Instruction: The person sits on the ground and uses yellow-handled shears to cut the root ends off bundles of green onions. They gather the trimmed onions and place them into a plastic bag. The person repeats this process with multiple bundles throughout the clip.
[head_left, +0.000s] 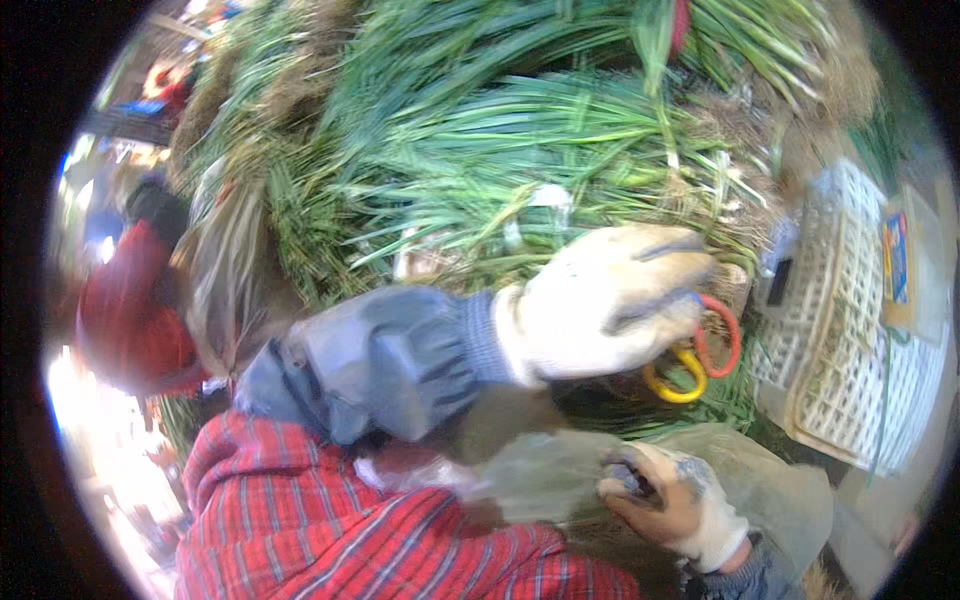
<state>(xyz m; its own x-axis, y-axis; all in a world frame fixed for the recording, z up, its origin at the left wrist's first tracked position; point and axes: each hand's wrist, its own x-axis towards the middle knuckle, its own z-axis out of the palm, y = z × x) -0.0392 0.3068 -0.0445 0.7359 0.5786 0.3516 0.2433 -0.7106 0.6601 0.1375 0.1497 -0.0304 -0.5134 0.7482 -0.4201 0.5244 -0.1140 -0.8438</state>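
My left hand (615, 304), in a pale work glove with dark creases, reaches across the front of a pile of long green-leaved, rooted vegetables (495, 142) that look like scallions. At its fingertips are a red ring (720, 337) and a yellow ring (691, 379), perhaps scissor handles; whether the fingers grip them is hidden. Lower down, my right hand (667, 502), in a stained white glove, has its fingers curled over a greenish-grey cloth or sheet (765, 480). A dark gap shows between thumb and fingers, and the view does not settle whether they hold anything.
A white plastic crate (832, 337) stands at the right, with a clear container (919, 262) bearing a coloured label beside it. Bundled plants (300, 187) and a translucent plastic bag (225, 277) lie at the left. Beyond them a person in red (135, 307) appears blurred.
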